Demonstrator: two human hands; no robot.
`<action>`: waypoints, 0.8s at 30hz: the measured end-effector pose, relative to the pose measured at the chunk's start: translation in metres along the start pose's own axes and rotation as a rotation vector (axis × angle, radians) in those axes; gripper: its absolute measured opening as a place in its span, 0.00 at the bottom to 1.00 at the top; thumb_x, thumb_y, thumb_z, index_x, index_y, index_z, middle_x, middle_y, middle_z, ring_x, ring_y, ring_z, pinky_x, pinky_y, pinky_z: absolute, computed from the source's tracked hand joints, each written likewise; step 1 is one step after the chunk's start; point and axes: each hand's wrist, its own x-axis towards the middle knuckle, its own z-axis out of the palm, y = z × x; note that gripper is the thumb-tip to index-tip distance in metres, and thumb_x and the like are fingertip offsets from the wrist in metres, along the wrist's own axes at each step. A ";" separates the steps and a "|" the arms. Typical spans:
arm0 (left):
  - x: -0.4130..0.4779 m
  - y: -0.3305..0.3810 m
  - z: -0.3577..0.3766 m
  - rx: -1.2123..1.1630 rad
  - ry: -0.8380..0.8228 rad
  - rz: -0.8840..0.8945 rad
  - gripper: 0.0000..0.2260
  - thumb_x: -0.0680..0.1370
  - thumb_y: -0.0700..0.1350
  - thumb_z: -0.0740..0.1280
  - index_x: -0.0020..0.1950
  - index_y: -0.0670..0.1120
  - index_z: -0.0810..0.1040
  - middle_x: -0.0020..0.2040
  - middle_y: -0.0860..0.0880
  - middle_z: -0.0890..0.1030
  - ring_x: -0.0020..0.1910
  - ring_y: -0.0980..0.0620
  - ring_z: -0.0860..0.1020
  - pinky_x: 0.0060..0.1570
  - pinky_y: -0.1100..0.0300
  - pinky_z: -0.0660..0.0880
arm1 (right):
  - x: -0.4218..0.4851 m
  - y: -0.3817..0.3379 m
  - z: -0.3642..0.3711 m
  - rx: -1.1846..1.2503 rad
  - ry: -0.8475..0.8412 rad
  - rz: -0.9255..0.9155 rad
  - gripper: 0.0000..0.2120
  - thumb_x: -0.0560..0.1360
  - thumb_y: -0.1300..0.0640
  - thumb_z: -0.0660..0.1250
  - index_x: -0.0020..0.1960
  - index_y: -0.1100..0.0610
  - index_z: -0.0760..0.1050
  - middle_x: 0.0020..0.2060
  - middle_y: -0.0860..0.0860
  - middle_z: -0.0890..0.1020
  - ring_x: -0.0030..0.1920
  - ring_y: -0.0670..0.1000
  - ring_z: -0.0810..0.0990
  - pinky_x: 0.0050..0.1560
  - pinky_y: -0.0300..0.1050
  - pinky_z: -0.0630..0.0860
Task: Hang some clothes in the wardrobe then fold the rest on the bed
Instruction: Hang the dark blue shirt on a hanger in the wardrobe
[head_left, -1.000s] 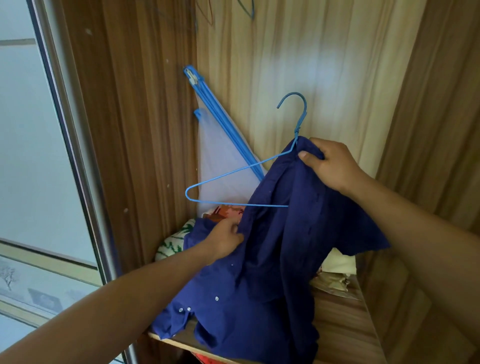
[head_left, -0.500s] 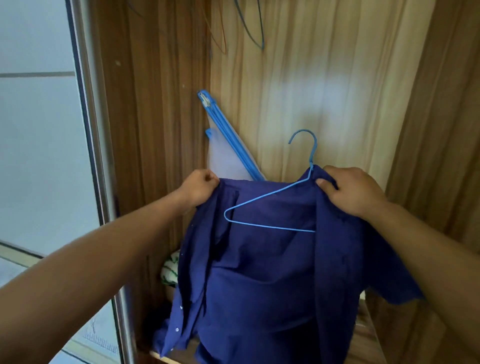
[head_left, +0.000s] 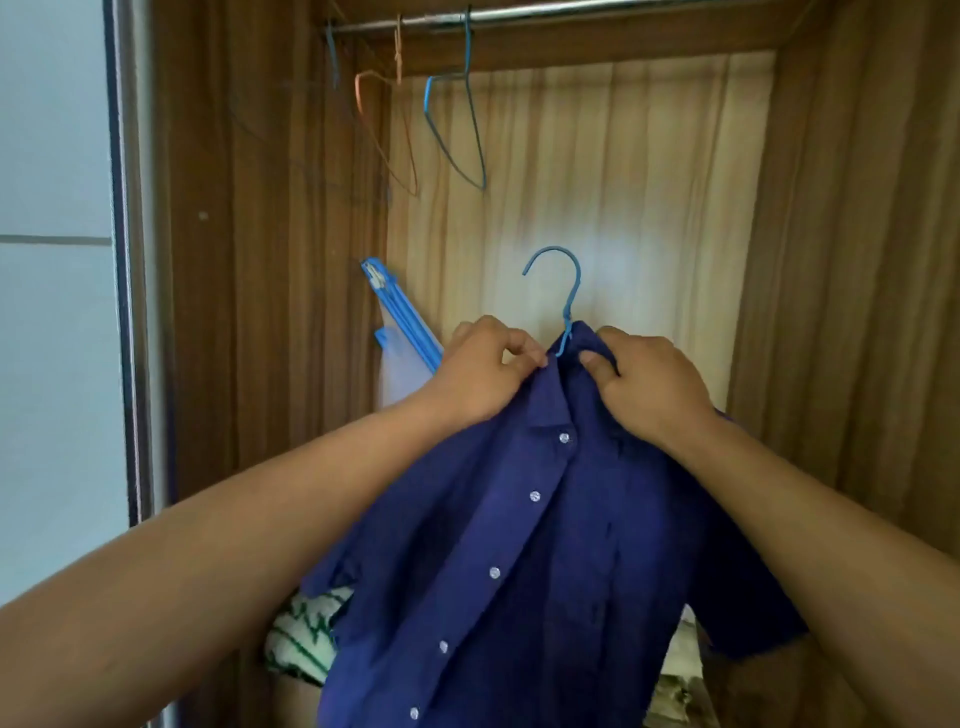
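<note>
One navy shirt (head_left: 545, 545) hangs in front of the open wardrobe (head_left: 841, 260), held up at its collar by two bare hands. It sits on one blue wire hanger (head_left: 563, 291), of which only the hook and twisted neck show above the collar; the rest is hidden inside the cloth. The hook is free in the air, well below the rail (head_left: 571, 13), touching nothing.

The left hand (head_left: 483, 371) has its fingers (head_left: 522, 353) curled almost fully closed, pinching the left side of the collar just beside the hanger's neck. The right hand (head_left: 649, 384) is likewise nearly closed, thumb and fingers gripping the right side of the collar. The two hands are close together, with the neck of the hanger between them.

Five white buttons (head_left: 535, 496) can be counted down the shirt's front placket, which runs at a slant toward the lower left. One short sleeve spreads out at the right, below the right forearm.

On the rail at the top hang three bare wire hangers: a dark one (head_left: 332, 52) at the left, hard to make out, an orange hanger (head_left: 384, 135), and a blue-grey hanger (head_left: 457, 135) just right of it.

Behind the left hand, a blue-edged pale mesh item (head_left: 400, 332) leans against the back panel. A white cloth with green print (head_left: 306, 634) lies low down at the shirt's left edge.
</note>
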 end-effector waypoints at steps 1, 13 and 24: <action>0.001 -0.004 -0.003 0.053 -0.033 0.092 0.07 0.80 0.42 0.67 0.54 0.52 0.83 0.55 0.48 0.79 0.60 0.50 0.72 0.65 0.56 0.67 | 0.003 0.004 -0.007 0.011 0.012 0.008 0.11 0.82 0.48 0.59 0.47 0.53 0.72 0.35 0.49 0.77 0.39 0.57 0.76 0.35 0.49 0.67; 0.063 -0.015 0.010 -0.071 0.108 0.372 0.15 0.77 0.29 0.60 0.55 0.44 0.78 0.49 0.46 0.80 0.50 0.46 0.77 0.55 0.49 0.74 | 0.015 0.001 -0.053 -0.245 -0.020 -0.060 0.17 0.81 0.38 0.58 0.42 0.50 0.66 0.50 0.48 0.73 0.51 0.54 0.73 0.53 0.52 0.71; 0.137 0.005 0.027 -0.274 0.098 0.462 0.13 0.79 0.33 0.59 0.52 0.50 0.75 0.48 0.50 0.78 0.48 0.51 0.75 0.53 0.52 0.74 | 0.055 0.026 -0.116 -0.651 0.034 0.225 0.11 0.84 0.47 0.54 0.55 0.52 0.71 0.45 0.54 0.82 0.44 0.61 0.80 0.37 0.50 0.72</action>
